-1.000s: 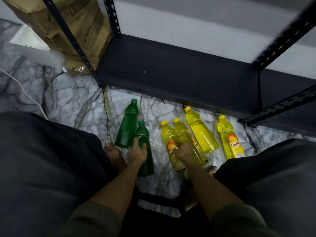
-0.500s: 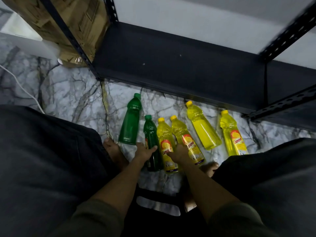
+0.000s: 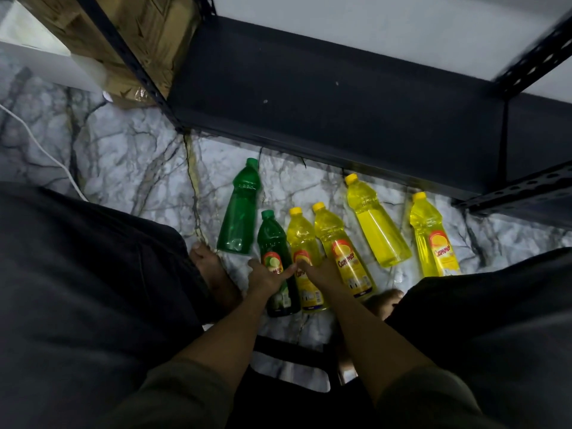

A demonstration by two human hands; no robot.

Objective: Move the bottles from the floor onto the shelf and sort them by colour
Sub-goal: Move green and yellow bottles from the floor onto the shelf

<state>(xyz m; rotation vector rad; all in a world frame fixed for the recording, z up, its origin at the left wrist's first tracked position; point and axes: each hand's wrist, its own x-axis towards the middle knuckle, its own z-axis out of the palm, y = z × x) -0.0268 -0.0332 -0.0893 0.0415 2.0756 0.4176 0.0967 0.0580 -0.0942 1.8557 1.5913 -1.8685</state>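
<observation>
Floor [image 3: 130, 168], marbled grey-white: six bottles, all lying down, caps toward the shelf.

- Green bottle [image 3: 240, 209]: leftmost, no label visible, apart from your hands, its base near your left foot [image 3: 213, 274].
- Dark green bottle [image 3: 277, 264]: labelled, just right of the first. Your left hand [image 3: 266, 278] lies over its middle, thumb across the label, fingers curled round the left side; gripping it.
- Yellow bottle [image 3: 305, 243]: touching the dark green one along its side. Your right hand [image 3: 320, 270] sits on its lower half, fingers bent over it and pointing left toward your other hand; it appears to grip this bottle.
- Second yellow bottle [image 3: 346, 252]: labelled, just beside the first, against the right edge of your right hand.
- Third yellow bottle [image 3: 376, 224]: label not visible, apart to the right, angled.
- Fourth yellow bottle [image 3: 433, 239]: labelled, rightmost, its base hidden by your right knee.

Both forearms reach forward and down between your knees, converging so the hands nearly touch.

Shelf [image 3: 340, 97]: dark metal, lowest board bare, just beyond the bottle caps.

Cardboard box [image 3: 130, 35]: left of the shelf post. White cable [image 3: 46, 150]: on the floor, far left.
</observation>
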